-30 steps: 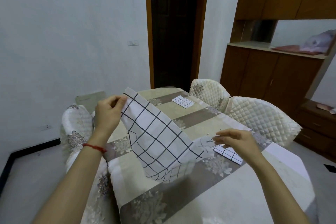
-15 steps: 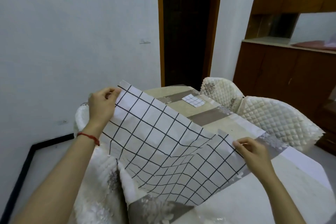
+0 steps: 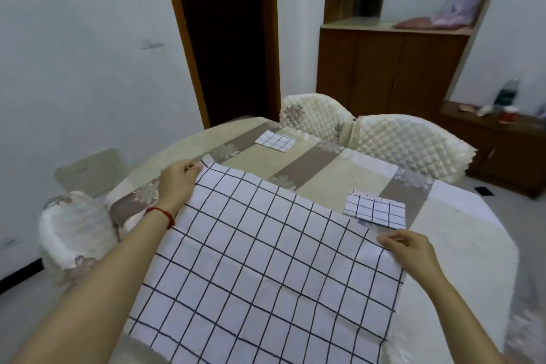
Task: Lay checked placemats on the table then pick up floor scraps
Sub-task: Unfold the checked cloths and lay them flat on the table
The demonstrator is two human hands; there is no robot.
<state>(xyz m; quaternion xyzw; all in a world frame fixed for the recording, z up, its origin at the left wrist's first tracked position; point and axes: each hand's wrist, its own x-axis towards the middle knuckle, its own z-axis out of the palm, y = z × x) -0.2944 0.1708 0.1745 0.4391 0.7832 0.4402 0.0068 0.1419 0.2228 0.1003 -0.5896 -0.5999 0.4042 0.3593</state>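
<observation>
A large white placemat with a black check is spread out over the near part of the table. My left hand pinches its far left corner. My right hand pinches its far right corner. Two folded checked placemats lie on the tablecloth: one just beyond my right hand, another at the far end of the table.
Two quilted chairs stand at the table's far right side, and a covered chair at its left. A dark doorway and brown cabinets are behind. The floor shows at the lower left.
The placemat went from half folded and held up to fully spread and lowered onto the table. Both hands moved apart and down, still holding its far corners.
</observation>
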